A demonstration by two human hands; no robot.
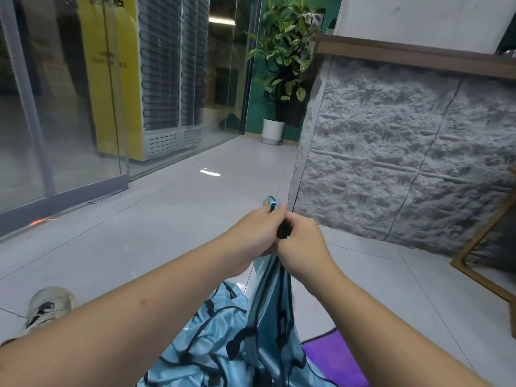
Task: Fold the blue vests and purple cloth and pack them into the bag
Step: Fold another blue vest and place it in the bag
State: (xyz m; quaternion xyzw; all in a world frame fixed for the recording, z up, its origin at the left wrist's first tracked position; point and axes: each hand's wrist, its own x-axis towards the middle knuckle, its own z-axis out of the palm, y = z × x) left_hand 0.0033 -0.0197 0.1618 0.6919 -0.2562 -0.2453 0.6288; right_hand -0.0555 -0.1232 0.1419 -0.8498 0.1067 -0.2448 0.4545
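1. Left side: I saw a worn grey shoe (49, 304) on smooth, glossy grey floor tiles (156, 219).
2. Centre: a heap of blue vests (206, 339), thin shiny fabric with black trim, lay crumpled low on the floor.
3. Left hand (258, 230) and right hand (303, 243) were touching, both curled tight, pinching the top of one raised vest (272, 308), which hung down in folds.
4. Right: flat purple cloth (335, 356) lay on the floor beside the heap.
5. Far right: rough grey textured panel (396, 160).
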